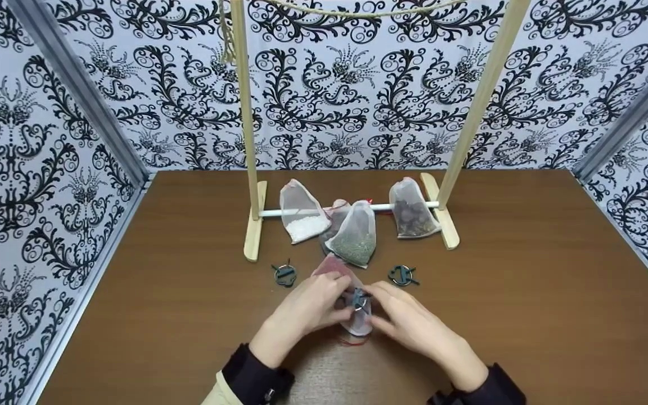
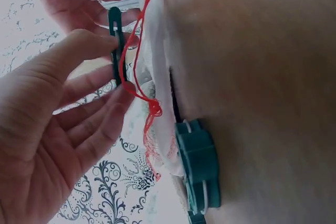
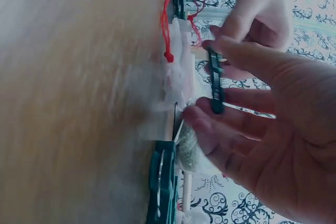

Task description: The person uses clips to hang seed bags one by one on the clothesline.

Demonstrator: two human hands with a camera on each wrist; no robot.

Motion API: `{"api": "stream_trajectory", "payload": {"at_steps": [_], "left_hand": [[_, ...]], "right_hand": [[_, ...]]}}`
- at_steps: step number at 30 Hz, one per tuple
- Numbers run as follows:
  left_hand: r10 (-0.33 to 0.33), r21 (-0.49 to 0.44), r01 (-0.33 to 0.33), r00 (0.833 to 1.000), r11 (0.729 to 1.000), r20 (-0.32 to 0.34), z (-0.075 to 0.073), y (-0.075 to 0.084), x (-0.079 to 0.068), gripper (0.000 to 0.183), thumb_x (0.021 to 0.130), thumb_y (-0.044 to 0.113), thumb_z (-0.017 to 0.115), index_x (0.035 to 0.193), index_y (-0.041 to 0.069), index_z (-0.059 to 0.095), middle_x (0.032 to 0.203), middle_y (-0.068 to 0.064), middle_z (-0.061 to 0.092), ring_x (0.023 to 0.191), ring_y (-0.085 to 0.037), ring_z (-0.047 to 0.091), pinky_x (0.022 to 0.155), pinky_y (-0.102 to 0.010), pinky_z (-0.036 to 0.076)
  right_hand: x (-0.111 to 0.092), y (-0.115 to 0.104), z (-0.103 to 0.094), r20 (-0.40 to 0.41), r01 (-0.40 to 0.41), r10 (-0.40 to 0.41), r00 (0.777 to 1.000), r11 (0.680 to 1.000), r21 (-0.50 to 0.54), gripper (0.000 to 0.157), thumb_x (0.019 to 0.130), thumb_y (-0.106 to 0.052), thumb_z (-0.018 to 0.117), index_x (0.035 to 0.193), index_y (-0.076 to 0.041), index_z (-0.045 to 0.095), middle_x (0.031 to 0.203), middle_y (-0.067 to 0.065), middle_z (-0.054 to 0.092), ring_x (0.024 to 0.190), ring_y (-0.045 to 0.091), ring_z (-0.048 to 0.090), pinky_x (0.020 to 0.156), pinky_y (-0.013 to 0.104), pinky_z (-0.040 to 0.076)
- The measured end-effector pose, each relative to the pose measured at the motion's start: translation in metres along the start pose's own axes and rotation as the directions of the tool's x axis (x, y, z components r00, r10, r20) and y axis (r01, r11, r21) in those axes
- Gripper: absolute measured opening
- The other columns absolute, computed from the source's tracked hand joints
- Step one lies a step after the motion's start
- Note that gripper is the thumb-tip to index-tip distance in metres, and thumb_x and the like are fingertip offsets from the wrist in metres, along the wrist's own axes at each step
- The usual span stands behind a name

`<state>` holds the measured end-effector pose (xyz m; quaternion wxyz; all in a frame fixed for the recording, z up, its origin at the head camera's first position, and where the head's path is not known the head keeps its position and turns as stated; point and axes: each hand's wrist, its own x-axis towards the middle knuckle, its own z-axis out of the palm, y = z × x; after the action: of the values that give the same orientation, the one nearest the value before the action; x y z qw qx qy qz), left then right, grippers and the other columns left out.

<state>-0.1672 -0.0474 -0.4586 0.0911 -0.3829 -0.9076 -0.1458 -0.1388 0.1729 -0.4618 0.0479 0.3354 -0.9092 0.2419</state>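
Head cam: brown tabletop [image 1: 526, 270], and both of the person's hands are busy in the middle of it. The left grip [image 1: 315, 304] and right grip [image 1: 414, 320] are on either side of a dark teal clip [image 1: 359, 300], and it's right over a pale mesh bag [image 1: 332, 266] with pinkish stuff at the far end and a red string [image 1: 354, 342] trailing off the near end. Two more clips are lying out flat, one to the left [image 1: 285, 275] and one to the right [image 1: 403, 275]. Further back there's a white-filled bag [image 1: 308, 226], a green-filled bag [image 1: 356, 239] partly covering another one, and a dark-filled bag [image 1: 412, 216], all at the white crossbar [image 1: 270, 213] of a wooden stand [image 1: 249, 129].

Left wrist cam: the left grip has thumb and fingertip pinching the clip, which is nearly upright in this view and held up off the tabletop. Red string hangs in front, with the right grip's fingers just behind.

Right wrist cam: same clip, with the right grip's thumb at one end and its fingers curled by the other, so it looks pinched from this side too. Left grip is just beyond it.
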Motion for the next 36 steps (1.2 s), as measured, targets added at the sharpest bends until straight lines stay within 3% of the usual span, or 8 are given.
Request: {"api": "stream_trajectory", "payload": {"at_steps": [7,12,14,17,19,22,29,36], "left_hand": [[0.019,-0.093,-0.029,0.993,0.995,-0.115,-0.001,0.003,0.003,0.026,0.087,0.027,0.076,0.105,0.014,0.063,0.098,0.002,0.071,0.091,-0.010,0.069,0.081,-0.025,0.057],[0.019,-0.063,-0.029,0.989,0.998,-0.148,-0.005,0.006,0.003,0.035,0.089,0.029,0.074,0.116,0.013,0.058,0.102,0.000,0.070,0.094,-0.011,0.068,0.082,-0.028,0.057],[0.005,-0.029,-0.008,0.994,1.000,-0.105,-0.005,0.008,0.002,0.036,0.089,0.030,0.075,0.115,0.012,0.057,0.103,-0.001,0.069,0.094,-0.013,0.067,0.083,-0.030,0.057],[-0.022,0.030,0.021,0.999,0.999,0.033,-0.001,0.011,-0.002,0.037,0.084,0.032,0.077,0.109,0.010,0.059,0.102,-0.002,0.067,0.094,-0.017,0.065,0.083,-0.033,0.057],[-0.039,0.061,0.032,0.992,0.998,0.120,0.002,0.013,-0.004,0.043,0.080,0.034,0.081,0.108,0.010,0.060,0.105,-0.003,0.065,0.096,-0.019,0.064,0.086,-0.035,0.056],[-0.061,0.094,0.045,0.983,0.995,0.175,0.007,0.017,-0.005,0.050,0.074,0.035,0.085,0.110,0.010,0.061,0.111,-0.004,0.064,0.100,-0.021,0.063,0.088,-0.036,0.055],[-0.110,0.201,0.094,0.992,0.975,0.068,0.008,0.023,-0.007,0.024,0.081,0.012,0.076,0.102,0.014,0.065,0.105,-0.002,0.065,0.093,-0.021,0.064,0.080,-0.044,0.056],[-0.089,0.241,0.095,0.995,0.966,-0.034,0.009,0.017,-0.009,0.016,0.085,0.002,0.063,0.098,0.012,0.063,0.102,-0.004,0.065,0.089,-0.020,0.065,0.071,-0.029,0.057]], "right_hand": [[0.004,0.006,-0.004,-0.155,-0.004,0.006,0.988,1.000,0.017,0.037,0.081,-0.003,0.073,0.117,-0.004,0.065,0.107,0.003,0.068,0.089,0.009,0.063,0.076,0.029,0.054],[0.005,0.011,-0.011,-0.243,-0.062,0.066,0.968,0.998,0.024,0.030,0.077,-0.001,0.070,0.107,-0.004,0.068,0.095,0.002,0.067,0.077,0.005,0.061,0.068,0.023,0.053],[0.004,0.015,-0.015,-0.281,-0.099,0.102,0.954,0.995,0.025,0.025,0.078,-0.002,0.070,0.103,-0.004,0.070,0.092,0.002,0.067,0.076,0.005,0.060,0.067,0.022,0.053],[0.003,0.023,-0.021,-0.311,-0.129,0.129,0.942,0.991,0.022,0.023,0.077,-0.003,0.072,0.100,-0.004,0.071,0.090,0.002,0.067,0.074,0.006,0.061,0.066,0.023,0.054],[0.001,0.029,-0.024,-0.318,-0.127,0.123,0.940,0.992,0.009,0.024,0.075,-0.004,0.074,0.099,-0.004,0.072,0.089,0.002,0.068,0.074,0.007,0.061,0.066,0.024,0.054],[-0.001,0.037,-0.027,-0.320,-0.115,0.107,0.941,0.993,-0.007,0.026,0.074,-0.008,0.079,0.100,-0.005,0.074,0.086,0.002,0.070,0.073,0.006,0.060,0.065,0.024,0.053],[-0.003,0.045,-0.031,-0.250,-0.159,0.166,0.954,0.986,0.050,0.029,0.080,-0.018,0.083,0.103,-0.004,0.075,0.075,0.001,0.069,0.064,-0.001,0.056,0.058,0.020,0.049],[-0.003,0.048,-0.029,-0.321,-0.113,0.115,0.940,0.993,0.023,0.011,0.087,-0.016,0.076,0.096,-0.010,0.072,0.086,-0.006,0.067,0.073,0.001,0.057,0.064,0.023,0.050]]}}
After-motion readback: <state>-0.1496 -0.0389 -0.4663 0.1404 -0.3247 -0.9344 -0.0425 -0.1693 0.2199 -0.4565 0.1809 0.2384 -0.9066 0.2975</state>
